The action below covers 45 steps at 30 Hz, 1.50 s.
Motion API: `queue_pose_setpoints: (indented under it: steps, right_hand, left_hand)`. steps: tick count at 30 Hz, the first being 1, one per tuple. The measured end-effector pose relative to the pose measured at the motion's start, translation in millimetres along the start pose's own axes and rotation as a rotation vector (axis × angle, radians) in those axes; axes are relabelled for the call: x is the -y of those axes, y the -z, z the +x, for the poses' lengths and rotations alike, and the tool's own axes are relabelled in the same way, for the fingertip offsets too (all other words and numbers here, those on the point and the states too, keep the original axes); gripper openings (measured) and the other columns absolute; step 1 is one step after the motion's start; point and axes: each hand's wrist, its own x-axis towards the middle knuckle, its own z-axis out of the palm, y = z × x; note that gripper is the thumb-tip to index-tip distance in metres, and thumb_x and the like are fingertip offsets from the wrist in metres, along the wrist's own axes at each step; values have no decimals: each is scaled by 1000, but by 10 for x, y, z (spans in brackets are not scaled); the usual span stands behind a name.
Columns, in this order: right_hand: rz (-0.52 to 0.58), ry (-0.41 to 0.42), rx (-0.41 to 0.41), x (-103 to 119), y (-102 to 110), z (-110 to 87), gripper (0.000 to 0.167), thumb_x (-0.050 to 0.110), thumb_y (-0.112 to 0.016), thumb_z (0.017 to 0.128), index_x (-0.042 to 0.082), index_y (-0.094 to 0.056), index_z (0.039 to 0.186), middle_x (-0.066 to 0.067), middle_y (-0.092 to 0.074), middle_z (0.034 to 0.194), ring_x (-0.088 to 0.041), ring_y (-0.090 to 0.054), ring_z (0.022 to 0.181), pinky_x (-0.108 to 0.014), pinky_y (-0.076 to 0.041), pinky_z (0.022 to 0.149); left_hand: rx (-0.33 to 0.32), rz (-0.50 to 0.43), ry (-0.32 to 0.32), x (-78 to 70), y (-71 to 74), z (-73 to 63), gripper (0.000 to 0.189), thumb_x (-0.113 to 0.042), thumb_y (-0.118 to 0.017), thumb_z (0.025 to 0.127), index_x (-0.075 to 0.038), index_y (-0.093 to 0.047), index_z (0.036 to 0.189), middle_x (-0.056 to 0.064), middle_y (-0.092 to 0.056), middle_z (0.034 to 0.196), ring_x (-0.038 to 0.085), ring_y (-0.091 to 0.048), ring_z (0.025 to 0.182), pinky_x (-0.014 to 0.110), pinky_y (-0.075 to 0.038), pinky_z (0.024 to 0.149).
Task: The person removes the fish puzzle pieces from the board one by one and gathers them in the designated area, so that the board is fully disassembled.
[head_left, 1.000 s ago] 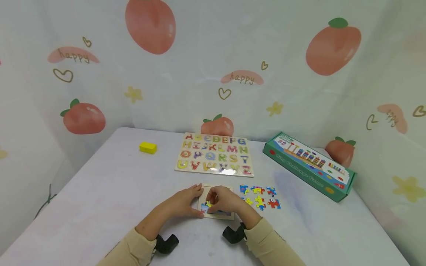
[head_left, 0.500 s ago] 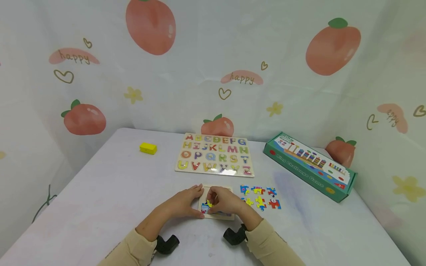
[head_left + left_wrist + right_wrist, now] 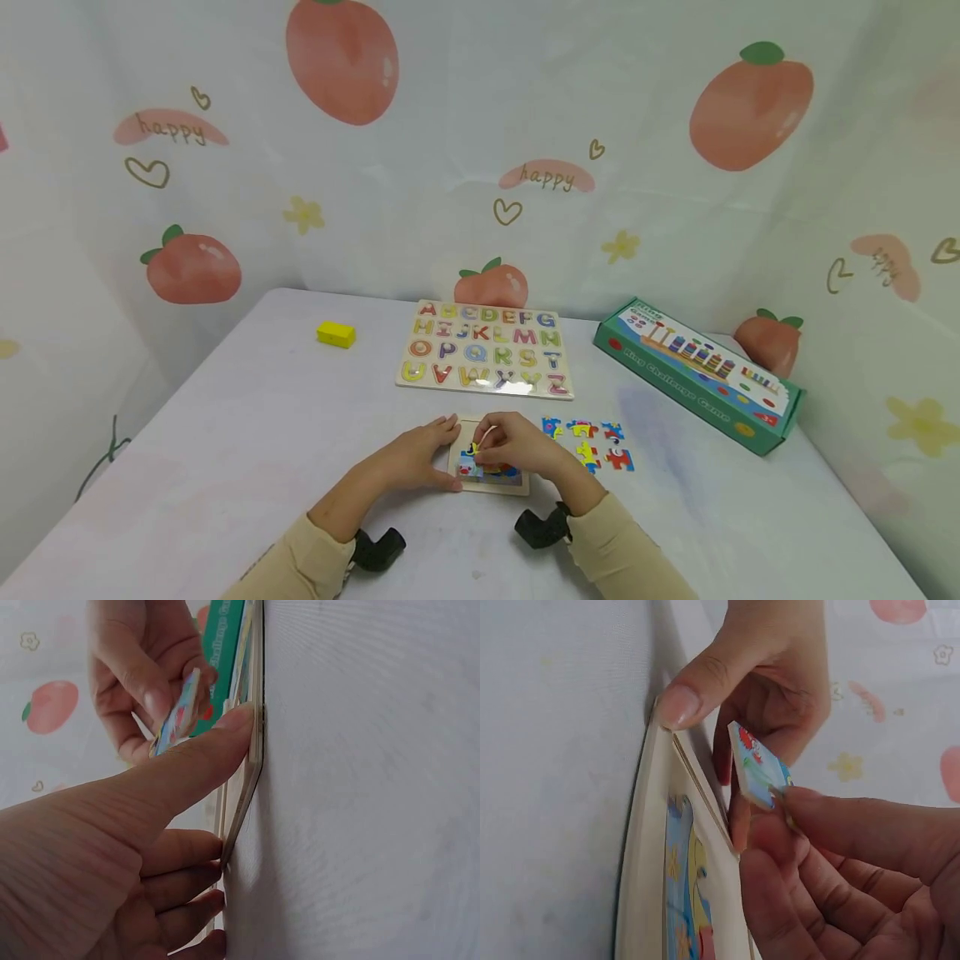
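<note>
My left hand (image 3: 420,454) rests against the near left corner of a small wooden jigsaw puzzle tray (image 3: 487,489), thumb on the rim and fingers along its left side. Over the tray, my right hand (image 3: 521,443) pinches a jigsaw piece (image 3: 761,769) between thumb and fingers. A red crab on light blue shows on this piece, which is tilted up off the tray in both wrist views. Inside the tray lie fitted pieces (image 3: 681,870) in blue, yellow and red, partly hidden by the right hand. Several loose puzzle pieces (image 3: 588,456) lie just right of the tray.
Behind the tray lies a wooden alphabet board (image 3: 483,348). A green Ring Challenge Game box (image 3: 697,375) stands at the back right, and a yellow block (image 3: 336,334) at the back left. A printed curtain (image 3: 420,192) hangs behind the white-covered table.
My right hand has lifted slightly and shifted right, tilting up the pinched piece so that more of its picture and of the tray shows. The left hand has stayed at the tray's corner.
</note>
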Motion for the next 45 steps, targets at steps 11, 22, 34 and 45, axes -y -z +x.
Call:
queue_pose_setpoints:
  steps: [11, 22, 34, 45]
  right_hand:
    - [44, -26, -41, -133, 219, -314, 22, 12, -72, 81, -1, -61, 95, 0, -61, 72, -10, -56, 66, -21, -50, 63]
    - [21, -43, -76, -415, 461, -639, 25, 16, -73, 80, -3, -60, 89, -2, -62, 72, -11, -59, 65, -21, -52, 62]
    - [31, -100, -69, -550, 513, -831, 24, 16, -73, 80, -4, -63, 87, -2, -66, 73, -10, -61, 63, -23, -55, 62]
    - [-47, -74, -122, -565, 487, -873, 23, 16, -75, 77, -2, -63, 84, -2, -61, 76, -13, -53, 68, -18, -49, 58]
  left_hand:
    - [2, 19, 9, 33, -24, 7, 85, -38, -78, 72, -3, -41, 140, 10, -29, 152, 30, -23, 142, 48, -24, 114]
    - [-4, 14, 18, 41, -38, 0, 85, -37, -79, 71, -4, -41, 140, 9, -29, 152, 30, -23, 142, 49, -25, 114]
    - [-6, 23, 5, 53, -40, 26, 87, -40, -78, 71, -4, -40, 141, 9, -28, 153, 29, -23, 142, 49, -25, 114]
    - [-2, 24, 18, 37, -26, 20, 86, -40, -78, 72, -5, -40, 141, 8, -28, 153, 30, -23, 142, 49, -25, 114]
